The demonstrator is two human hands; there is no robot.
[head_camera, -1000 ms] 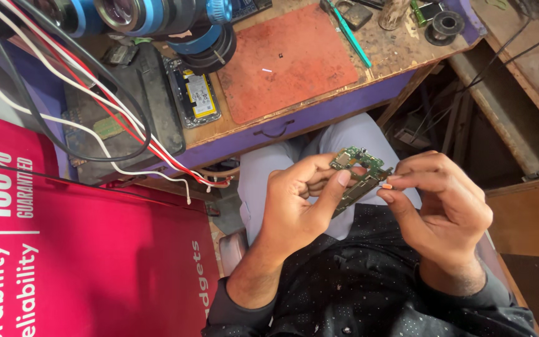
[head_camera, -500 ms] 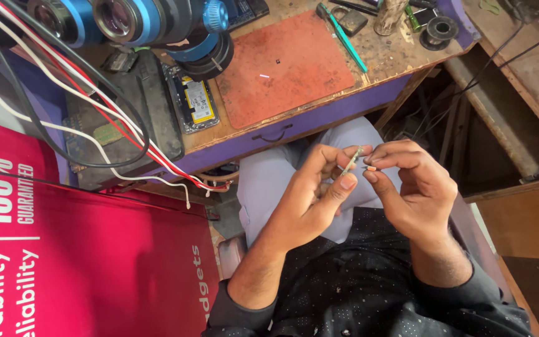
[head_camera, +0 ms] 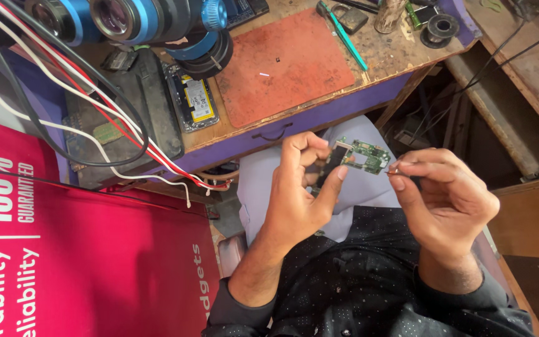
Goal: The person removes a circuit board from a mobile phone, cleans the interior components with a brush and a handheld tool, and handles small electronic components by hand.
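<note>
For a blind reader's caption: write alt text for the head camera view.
Over the person's lap, the left hand holds a small green circuit board while the right hand pinches its far end. Beyond, a wooden workbench carries a rust-red rectangular mat, a blue-ringed microscope and an opened phone.

Behind left hand (head_camera: 301,200) thumb: near end of green circuit board (head_camera: 360,155), hidden. Between right hand (head_camera: 447,200) fingertips: something thin, too small to tell. Far above hands: blue microscope (head_camera: 132,19), cut by top edge.
</note>
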